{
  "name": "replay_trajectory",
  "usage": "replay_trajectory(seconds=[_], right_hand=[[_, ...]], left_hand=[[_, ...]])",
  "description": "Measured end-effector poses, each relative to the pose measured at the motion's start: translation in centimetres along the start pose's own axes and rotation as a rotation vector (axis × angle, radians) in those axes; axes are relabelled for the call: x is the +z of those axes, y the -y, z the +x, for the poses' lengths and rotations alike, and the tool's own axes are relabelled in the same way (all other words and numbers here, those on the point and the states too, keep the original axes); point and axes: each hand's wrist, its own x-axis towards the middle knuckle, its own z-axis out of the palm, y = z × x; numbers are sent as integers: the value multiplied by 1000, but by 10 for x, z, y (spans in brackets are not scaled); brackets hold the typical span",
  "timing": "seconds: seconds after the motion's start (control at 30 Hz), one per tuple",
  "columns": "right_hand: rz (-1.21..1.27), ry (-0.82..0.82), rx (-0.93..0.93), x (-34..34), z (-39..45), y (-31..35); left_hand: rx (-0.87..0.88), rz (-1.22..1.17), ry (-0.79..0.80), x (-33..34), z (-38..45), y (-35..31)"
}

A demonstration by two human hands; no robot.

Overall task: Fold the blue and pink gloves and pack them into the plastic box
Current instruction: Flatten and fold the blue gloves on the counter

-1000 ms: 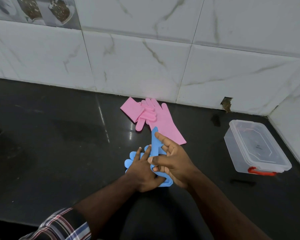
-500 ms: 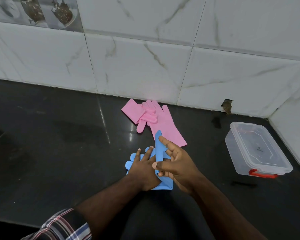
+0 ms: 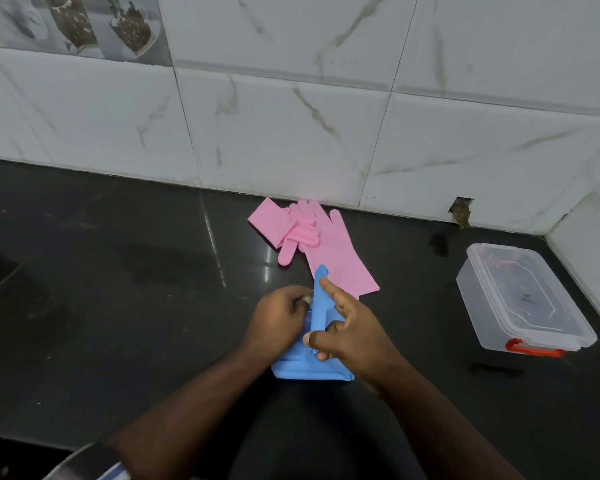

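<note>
Black stone worktop [image 3: 118, 289] fills my view, backed by white marble-look wall tiles [image 3: 291, 133]. At the right sits the clear plastic box [image 3: 520, 299], lid on, red latch toward me. Pink gloves [image 3: 326, 244] lie overlapped near the wall, apart from the box. Nearer me, both my hands work the blue gloves [image 3: 309, 367]: my left hand [image 3: 278, 317] curls its fingers onto the rubber, and my right hand [image 3: 350, 330] pinches a raised blue strip between thumb and fingers.
</note>
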Motion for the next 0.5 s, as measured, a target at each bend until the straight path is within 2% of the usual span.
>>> replay_trajectory(seconds=[0.07,0.13,0.23,0.33,0.5], right_hand=[[-52,-1,14,5,2,-1],[-132,2,15,14,6,-2],[-274,6,-39,28,15,-7],[-379,10,-41,38,25,-9],[-462,88,-66,50,36,-13]], left_hand=[[-218,-340,-6,-17,-1,-8],[-327,-535,114,-33,-7,-17],[-358,-573,277,-46,-17,-25],[-384,-612,270,-50,-18,-20],[-363,-598,348,-53,-23,-11]])
